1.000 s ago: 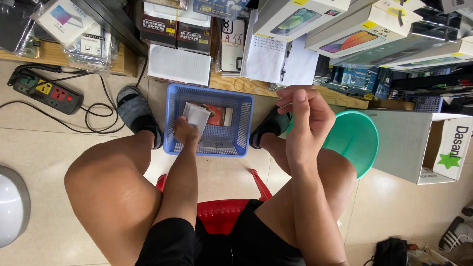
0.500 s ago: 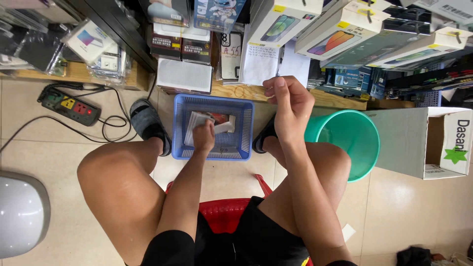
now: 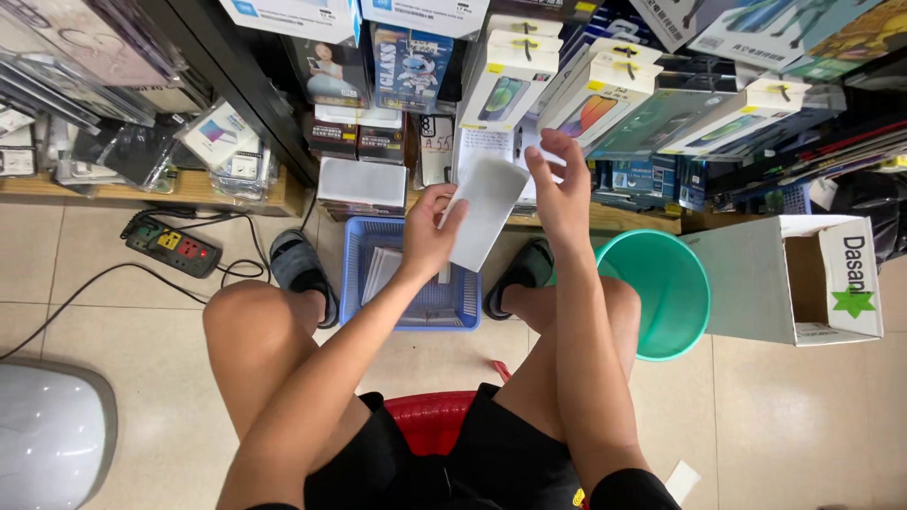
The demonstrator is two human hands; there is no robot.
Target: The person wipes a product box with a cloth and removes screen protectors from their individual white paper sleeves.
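Since half a second ago, my left hand (image 3: pixel 430 231) has come up out of the blue plastic mesh basket (image 3: pixel 412 274) and now grips the lower left edge of a flat white rectangular sleeve (image 3: pixel 487 212), thumb on its face. My right hand (image 3: pixel 559 184) has dropped from its clenched pose and sits open beside the sleeve's upper right corner, fingers spread; I cannot tell if the fingertips touch it.

I sit on a red plastic stool (image 3: pixel 430 425) over a beige tiled floor (image 3: pixel 113 302). The basket rests on that floor between my two dark sandalled feet, with white flat packs lying in it. A round teal plastic bucket (image 3: pixel 666 288) stands just beside my right knee, and an open white cardboard box (image 3: pixel 794 279) lies on its side further right. A black power strip (image 3: pixel 175 247) with its cable lies to the left. Ahead, a wooden shelf (image 3: pixel 179 189) carries boxed and bagged phone accessories.

The sleeve is held in the air above the basket's far rim. Its long axis runs tilted, upper end leaning right and away from me, broad face towards the camera.
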